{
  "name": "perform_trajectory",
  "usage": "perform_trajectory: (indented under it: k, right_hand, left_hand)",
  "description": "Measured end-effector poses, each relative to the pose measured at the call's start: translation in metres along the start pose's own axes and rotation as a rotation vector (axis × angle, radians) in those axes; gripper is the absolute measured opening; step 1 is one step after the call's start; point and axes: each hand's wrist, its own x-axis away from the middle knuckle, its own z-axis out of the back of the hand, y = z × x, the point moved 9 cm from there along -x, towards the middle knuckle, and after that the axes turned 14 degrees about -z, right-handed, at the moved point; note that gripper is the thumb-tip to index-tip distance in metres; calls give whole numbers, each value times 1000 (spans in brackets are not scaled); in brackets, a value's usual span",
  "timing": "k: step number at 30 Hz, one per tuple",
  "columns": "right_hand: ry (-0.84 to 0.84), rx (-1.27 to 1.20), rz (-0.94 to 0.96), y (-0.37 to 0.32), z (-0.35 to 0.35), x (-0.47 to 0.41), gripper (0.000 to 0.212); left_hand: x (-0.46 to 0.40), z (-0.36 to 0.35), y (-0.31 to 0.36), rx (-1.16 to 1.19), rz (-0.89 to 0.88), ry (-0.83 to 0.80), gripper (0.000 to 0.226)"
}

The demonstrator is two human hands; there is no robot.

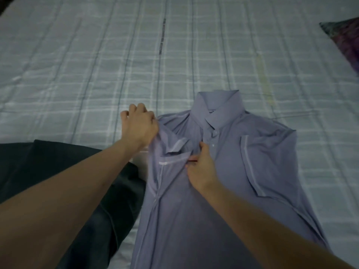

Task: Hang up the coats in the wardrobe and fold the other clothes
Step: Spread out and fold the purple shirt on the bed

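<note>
My left hand (pixel 138 126) grips the blue shirt (pixel 223 181) shoulder; my right hand (pixel 202 169) pinches its folded sleeve on the bed (pixel 97 65).

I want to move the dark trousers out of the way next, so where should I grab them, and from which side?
Probably the flat upper edge of the dark trousers, coming from the left. That part lies spread and bare on the bed, while their right side runs under the left forearm and against the blue shirt.
</note>
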Motion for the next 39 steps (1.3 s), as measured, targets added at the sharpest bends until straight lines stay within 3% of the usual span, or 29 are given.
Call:
perform_trajectory:
  k: [3,5,7,9,12,14,17,20,22,23,25,27,29,32,35,39]
  right_hand:
    - [150,321,425,-38,6,34,73]
    - [64,603,760,-53,-16,60,77]
    - [-86,857,916,-39,-41,67,74]
    - [-117,985,899,-25,-47,56,54]
    - [88,1028,882,-26,-27,39,24]
    - [194,1049,787,-24,-7,24,39]
    - [241,975,667,-25,28,10,47]
    - [294,812,639,-47,76,-11,25]
    - [355,716,574,-60,110,-35,10]
    - [399,692,527,-64,125,-49,9]
    - [470,670,432,-74,150,-79,30]
    - [460,682,307,-84,165,-105,52]
    - [347,657,157,-85,172,-132,64]
    - [198,704,90,-90,176,-158,51]
    - [90,737,71,-93,186,-160,34]
    - [9,617,129,-93,182,-158,28]
  left_hand:
    - [0,-14,-1,3,27,-126,37]
    - [1,-24,10,20,-46,-156,41]
    - [0,-28,20,-4,-113,-138,41]
    - [-1,-30,17,-27,-84,-123,40]
    - [3,-34,0,-66,10,-103,39]
    - [9,-41,-7,-28,54,-98,37]
    - [12,-41,-7,254,56,-14,34]
    - [10,-30,29,247,-351,54,47]
    - [16,-51,57,89,-627,-71,51]
    - [18,-64,64,50,-658,-143,52]
    - [12,-74,72,65,-581,-173,51]
    - [-8,-62,83,110,-487,-51,46]
    - [-35,-47,85,209,-340,79,40]
    - [-74,-54,77,382,-108,-57,43]
    - [-92,-55,66,484,-104,-207,42]
    - [-86,-53,36,655,-4,-296,36]
